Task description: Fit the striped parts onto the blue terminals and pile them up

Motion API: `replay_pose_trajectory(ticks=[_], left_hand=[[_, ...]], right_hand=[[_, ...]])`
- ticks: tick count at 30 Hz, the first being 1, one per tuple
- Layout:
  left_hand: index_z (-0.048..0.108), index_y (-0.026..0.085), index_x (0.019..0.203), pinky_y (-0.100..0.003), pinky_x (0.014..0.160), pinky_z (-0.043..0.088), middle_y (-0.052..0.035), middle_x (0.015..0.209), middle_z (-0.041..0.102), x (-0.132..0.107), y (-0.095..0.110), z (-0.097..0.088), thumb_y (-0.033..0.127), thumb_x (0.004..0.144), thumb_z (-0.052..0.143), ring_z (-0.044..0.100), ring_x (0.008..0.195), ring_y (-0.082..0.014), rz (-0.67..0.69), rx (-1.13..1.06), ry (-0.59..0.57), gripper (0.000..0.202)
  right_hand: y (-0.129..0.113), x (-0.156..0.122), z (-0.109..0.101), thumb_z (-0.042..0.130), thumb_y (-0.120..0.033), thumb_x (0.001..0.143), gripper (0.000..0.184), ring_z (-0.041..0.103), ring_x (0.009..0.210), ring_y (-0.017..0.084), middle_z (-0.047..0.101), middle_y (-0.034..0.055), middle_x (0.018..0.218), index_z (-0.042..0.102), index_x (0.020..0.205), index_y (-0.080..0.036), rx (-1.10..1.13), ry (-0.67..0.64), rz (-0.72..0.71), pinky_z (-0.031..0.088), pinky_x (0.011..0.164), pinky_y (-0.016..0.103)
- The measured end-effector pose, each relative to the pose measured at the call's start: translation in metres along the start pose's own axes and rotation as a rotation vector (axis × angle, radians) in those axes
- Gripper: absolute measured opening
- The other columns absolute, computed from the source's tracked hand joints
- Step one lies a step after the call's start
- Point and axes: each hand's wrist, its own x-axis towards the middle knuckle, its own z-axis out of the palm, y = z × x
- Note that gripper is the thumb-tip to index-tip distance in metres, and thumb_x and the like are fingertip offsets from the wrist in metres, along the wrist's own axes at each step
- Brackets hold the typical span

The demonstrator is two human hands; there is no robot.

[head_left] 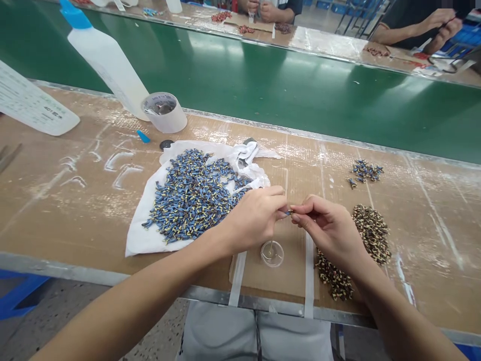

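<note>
Above a taped cardboard piece [276, 279], my two hands meet fingertip to fingertip. My left hand [259, 215] is closed in a pinch on a small blue piece [288, 212]. My right hand [326, 223] pinches at the other end of it, where a yellowish bit shows; the fingers hide most of this part. Below the left hand sits a small clear cup [272, 254] with a thin stick in it. Left of it, a large heap of small blue, yellow-tipped pieces [195, 195] lies on a white cloth [137, 240]. Dark-brown and cream pieces [370, 233] are heaped by the right hand.
A few blue pieces [366, 171] lie farther right. At the back left are a tape roll [169, 120], a blue-capped bottle [108, 60], another bottle [33, 103] and a blue cap [143, 136]. Beyond the green belt [244, 70], two people work at another bench.
</note>
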Motion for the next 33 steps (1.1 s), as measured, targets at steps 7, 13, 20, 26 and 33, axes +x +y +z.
replay_pose_trajectory(ticks=[7,13,20,26,33], left_hand=[[0.058,0.014,0.069,-0.028,0.060,0.035,-0.0015,0.071,0.053,-0.001,0.003,0.002,0.005,0.081,0.049,0.049,0.066,-0.0144,-0.090,-0.044,-0.053,0.018],[0.056,0.014,0.069,-0.029,0.058,0.032,-0.0028,0.072,0.052,-0.002,0.001,0.006,0.004,0.079,0.047,0.047,0.065,-0.0156,-0.036,0.078,-0.043,0.017],[0.059,0.014,0.071,-0.027,0.061,0.035,-0.0018,0.073,0.055,-0.002,0.001,0.004,0.005,0.079,0.050,0.050,0.068,-0.0152,-0.125,-0.022,-0.054,0.016],[0.062,0.013,0.075,-0.027,0.062,0.036,-0.0028,0.076,0.054,0.001,-0.005,-0.001,0.010,0.087,0.049,0.051,0.071,-0.0154,-0.035,-0.001,-0.003,0.018],[0.063,0.012,0.085,-0.024,0.062,0.038,-0.0028,0.079,0.055,0.004,-0.009,-0.005,0.014,0.092,0.053,0.051,0.070,-0.0132,0.077,-0.008,0.101,0.012]], right_hand=[[-0.005,-0.002,0.001,0.057,-0.022,0.090,0.011,0.062,0.072,0.019,0.064,0.0041,0.076,0.059,0.079,-0.021,-0.162,-0.015,-0.048,0.049,0.065,0.032],[0.002,-0.003,0.009,0.057,-0.023,0.090,0.007,0.064,0.076,0.020,0.067,0.0055,0.081,0.061,0.083,-0.021,0.002,-0.052,0.073,0.052,0.068,0.033],[0.004,-0.003,0.017,0.061,-0.022,0.088,0.007,0.063,0.068,0.016,0.065,0.0031,0.074,0.061,0.082,-0.018,0.217,0.000,0.126,0.052,0.062,0.028],[0.003,-0.002,0.016,0.069,-0.025,0.084,0.007,0.065,0.071,0.015,0.070,0.0039,0.081,0.066,0.087,-0.018,0.357,0.081,0.191,0.055,0.066,0.026],[-0.002,0.003,0.012,0.073,-0.026,0.081,0.023,0.067,0.079,0.016,0.072,0.0047,0.087,0.068,0.103,-0.019,0.464,0.195,0.182,0.058,0.072,0.028]])
